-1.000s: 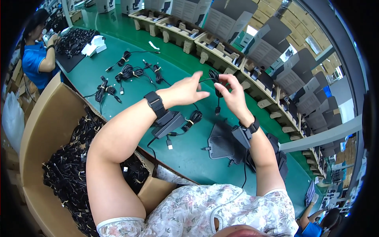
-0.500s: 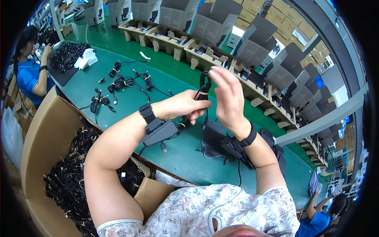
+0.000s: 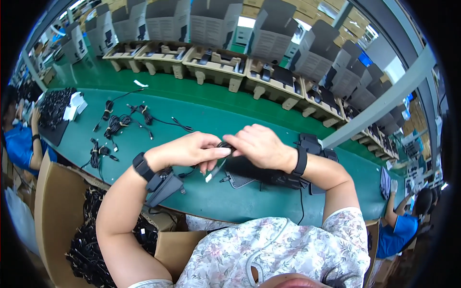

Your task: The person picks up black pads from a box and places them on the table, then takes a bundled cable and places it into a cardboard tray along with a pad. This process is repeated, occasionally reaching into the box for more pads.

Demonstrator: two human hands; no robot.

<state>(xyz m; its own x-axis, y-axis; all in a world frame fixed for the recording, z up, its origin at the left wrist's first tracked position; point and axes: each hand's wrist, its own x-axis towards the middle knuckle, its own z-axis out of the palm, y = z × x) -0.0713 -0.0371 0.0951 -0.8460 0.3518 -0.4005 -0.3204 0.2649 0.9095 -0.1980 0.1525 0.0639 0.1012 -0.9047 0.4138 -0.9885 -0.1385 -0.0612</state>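
Above the middle of the green bench, my left hand (image 3: 189, 152) and my right hand (image 3: 261, 148) meet fingertip to fingertip. Both pinch a coiled black cable (image 3: 224, 146), mostly hidden by the fingers. A pale cable plug (image 3: 208, 177) hangs just below my left fingers. Below my left wrist is a dark grey wedge-shaped device (image 3: 165, 188) with a short cable. Under my right hand lie black devices (image 3: 247, 172), partly covered by it. To the left of my hands, several bundled black cables (image 3: 116, 126) are spread on the bench.
A large cardboard box (image 3: 60, 201) of black cables stands at the left, against the bench. Moulded trays (image 3: 216, 67) with open printed cartons (image 3: 213, 24) line the far side. A grey metal post (image 3: 379, 101) slants at the right. Co-workers in blue sit left (image 3: 21, 144) and right (image 3: 396, 235).
My right hand has come down from its raised position to the cable and closed on it. The coil is lowered between both hands. The whole view has shifted.
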